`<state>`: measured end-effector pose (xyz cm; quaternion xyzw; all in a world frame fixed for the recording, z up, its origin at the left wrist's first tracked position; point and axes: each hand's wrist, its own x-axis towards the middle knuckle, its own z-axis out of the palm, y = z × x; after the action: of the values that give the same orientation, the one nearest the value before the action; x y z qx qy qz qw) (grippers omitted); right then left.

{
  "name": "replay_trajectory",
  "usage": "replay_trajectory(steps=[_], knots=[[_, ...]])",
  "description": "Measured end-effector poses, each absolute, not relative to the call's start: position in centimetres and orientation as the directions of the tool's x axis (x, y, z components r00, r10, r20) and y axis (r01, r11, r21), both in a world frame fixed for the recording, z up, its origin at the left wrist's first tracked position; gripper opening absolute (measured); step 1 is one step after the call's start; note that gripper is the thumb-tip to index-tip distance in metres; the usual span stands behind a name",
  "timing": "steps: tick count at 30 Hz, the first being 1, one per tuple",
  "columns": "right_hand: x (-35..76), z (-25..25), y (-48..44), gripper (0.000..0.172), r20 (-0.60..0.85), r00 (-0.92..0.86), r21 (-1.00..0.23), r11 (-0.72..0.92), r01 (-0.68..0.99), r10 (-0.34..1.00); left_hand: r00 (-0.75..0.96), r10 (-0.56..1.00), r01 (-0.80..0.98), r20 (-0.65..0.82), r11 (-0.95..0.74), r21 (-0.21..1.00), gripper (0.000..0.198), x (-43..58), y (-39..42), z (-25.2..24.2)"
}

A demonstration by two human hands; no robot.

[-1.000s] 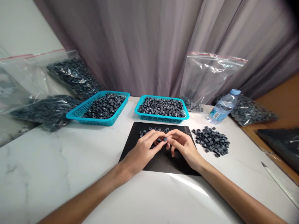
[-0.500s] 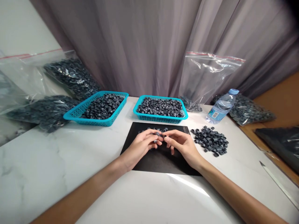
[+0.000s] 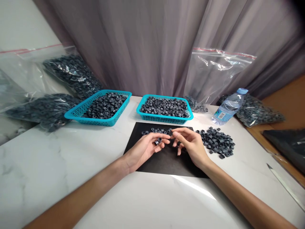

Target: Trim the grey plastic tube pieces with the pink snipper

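Both my hands rest over a black mat (image 3: pixel 164 160) on a white marble table. My left hand (image 3: pixel 145 148) has its fingers curled round a small dark grey ring (image 3: pixel 157 142) at the fingertips. My right hand (image 3: pixel 190 144) sits just right of it, thumb and forefinger pinched at a ring (image 3: pixel 169 130) among the few loose rings (image 3: pixel 156 130) lying at the mat's far edge. The two hands' fingertips nearly touch.
Two teal baskets (image 3: pixel 78 112) (image 3: pixel 164 119) full of the same rings stand behind the mat. A loose pile of rings (image 3: pixel 218 141) lies right of it, with a water bottle (image 3: pixel 227 107) beyond. Clear zip bags of rings (image 3: pixel 69 74) (image 3: pixel 257 111) (image 3: pixel 214 71) line the back. A blade (image 3: pixel 284 187) lies at the right.
My left hand has turned palm-up and drawn back slightly with a ring in its fingers. My right hand has shifted right and reached to the rings at the mat's far edge.
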<state>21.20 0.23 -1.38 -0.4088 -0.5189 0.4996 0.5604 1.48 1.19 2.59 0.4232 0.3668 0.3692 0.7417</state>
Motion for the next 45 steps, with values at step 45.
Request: replay_trajectory(steps=[45], knots=[[22.2, -0.8, -0.2, 0.028, 0.402, -0.154, -0.862, 0.43, 0.268, 0.903, 0.555, 0.811, -0.047, -0.184, 0.252, 0.967, 0.019, 1.6, 0.7, 2.6]])
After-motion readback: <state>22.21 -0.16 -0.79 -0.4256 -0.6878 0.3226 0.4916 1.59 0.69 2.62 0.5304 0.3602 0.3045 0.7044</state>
